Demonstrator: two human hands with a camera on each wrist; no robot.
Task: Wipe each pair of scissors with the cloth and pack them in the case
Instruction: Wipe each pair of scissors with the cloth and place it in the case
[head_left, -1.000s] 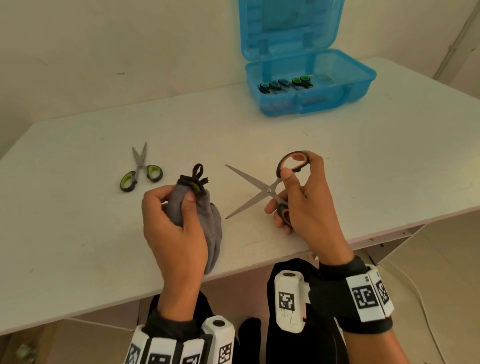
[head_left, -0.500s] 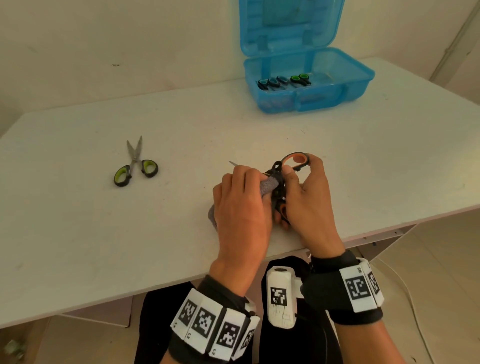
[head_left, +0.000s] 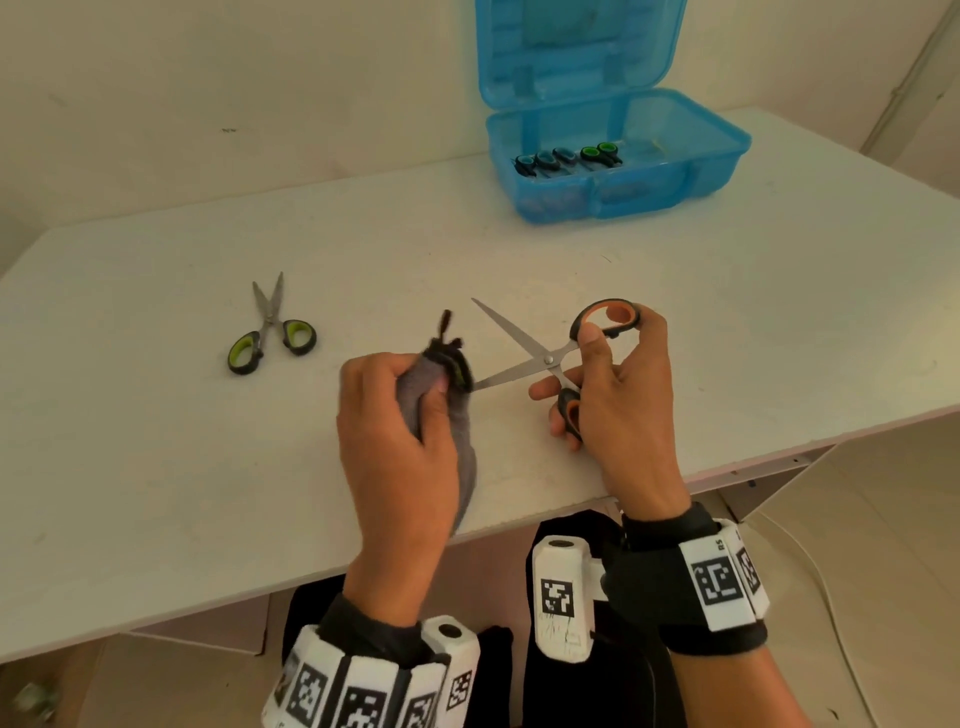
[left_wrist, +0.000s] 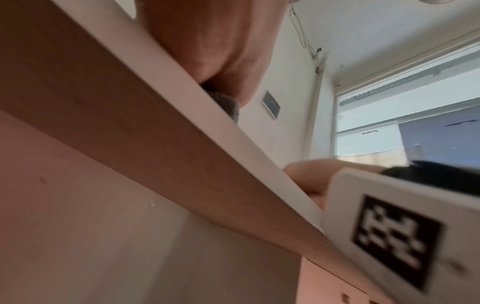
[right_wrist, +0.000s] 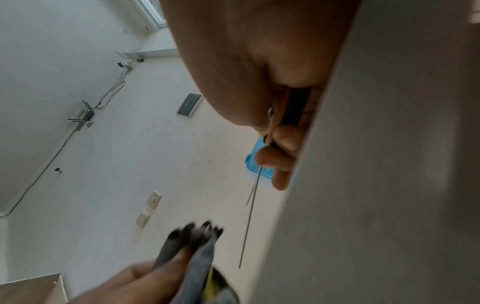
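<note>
Orange-handled scissors (head_left: 550, 358) splayed from head, edge-on (right_wrist: 249, 216) from right wrist.

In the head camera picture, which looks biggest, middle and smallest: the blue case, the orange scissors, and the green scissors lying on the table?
1. Blue case, biggest even though farthest away.
2. Orange scissors, held open in the right hand.
3. Green scissors, smallest; they lie at a similar distance to the orange pair.
</note>
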